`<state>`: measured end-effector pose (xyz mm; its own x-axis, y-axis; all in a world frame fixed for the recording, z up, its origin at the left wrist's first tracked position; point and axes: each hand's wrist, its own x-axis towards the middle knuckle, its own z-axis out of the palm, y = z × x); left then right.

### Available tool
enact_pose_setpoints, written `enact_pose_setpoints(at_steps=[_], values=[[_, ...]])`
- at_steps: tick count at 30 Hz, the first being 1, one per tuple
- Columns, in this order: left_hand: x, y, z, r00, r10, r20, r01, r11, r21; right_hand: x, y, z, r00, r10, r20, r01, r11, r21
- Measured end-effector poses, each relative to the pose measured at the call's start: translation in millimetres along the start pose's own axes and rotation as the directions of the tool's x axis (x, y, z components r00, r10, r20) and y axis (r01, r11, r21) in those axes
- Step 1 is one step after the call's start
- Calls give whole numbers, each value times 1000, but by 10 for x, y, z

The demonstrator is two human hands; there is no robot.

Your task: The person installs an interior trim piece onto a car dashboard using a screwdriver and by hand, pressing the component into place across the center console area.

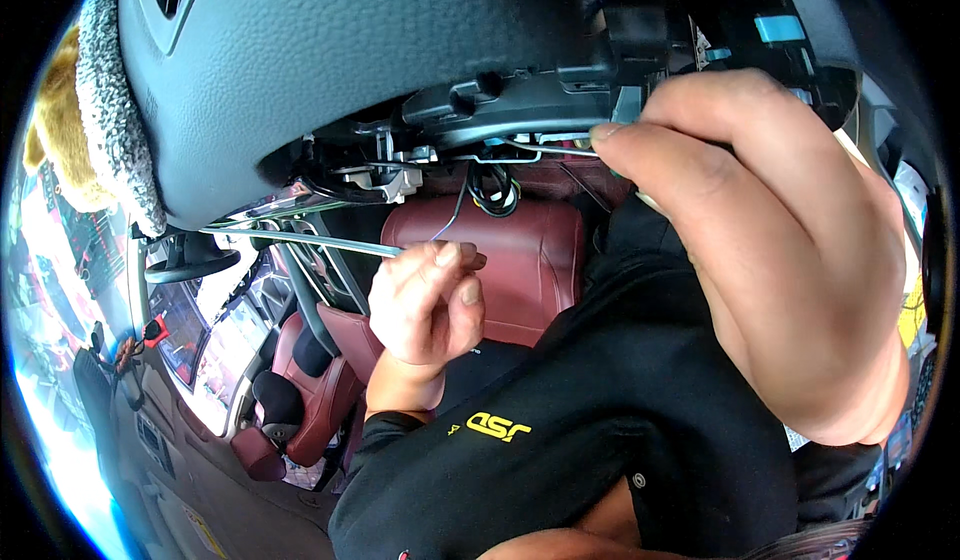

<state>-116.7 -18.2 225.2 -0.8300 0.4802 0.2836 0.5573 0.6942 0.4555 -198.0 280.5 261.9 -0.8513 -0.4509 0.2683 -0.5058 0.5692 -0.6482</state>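
Observation:
My left hand (425, 310) grips the end of a long, thin grey strip (300, 240) that stretches leftward below the dark textured dashboard (360, 50). A thin wire (456, 215) runs down to this hand from the dashboard's underside. My right hand (770, 230) is closed at the right part of the opened dashboard edge, its thumb tip against a thin silvery rod (560, 149); what else its fingers hold is hidden. Between my hands hangs a loop of dark cable (492, 192) beside exposed brackets (395, 182).
A dark red leather seat (500, 250) lies below the dashboard, with another seat (310, 400) at lower left. A steering wheel (190, 270) is at left. A grey fuzzy mat (115, 110) and tan plush item (65, 120) sit atop the dashboard. My dark-clothed body fills the lower middle.

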Motion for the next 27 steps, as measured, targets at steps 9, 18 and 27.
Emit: enact_pose_setpoints(at_steps=[9,18,27], values=[[131,8,108,991,-92,-94,89,996,-29,103,-55,-45,996,-93,14,94,988,-123],[132,0,16,997,-71,-32,70,997,-11,121,-126,-61,991,-136,-5,133,978,-157],[171,45,27,990,-138,-11,138,989,-57,183,-114,-44,986,-169,4,168,973,-158]])
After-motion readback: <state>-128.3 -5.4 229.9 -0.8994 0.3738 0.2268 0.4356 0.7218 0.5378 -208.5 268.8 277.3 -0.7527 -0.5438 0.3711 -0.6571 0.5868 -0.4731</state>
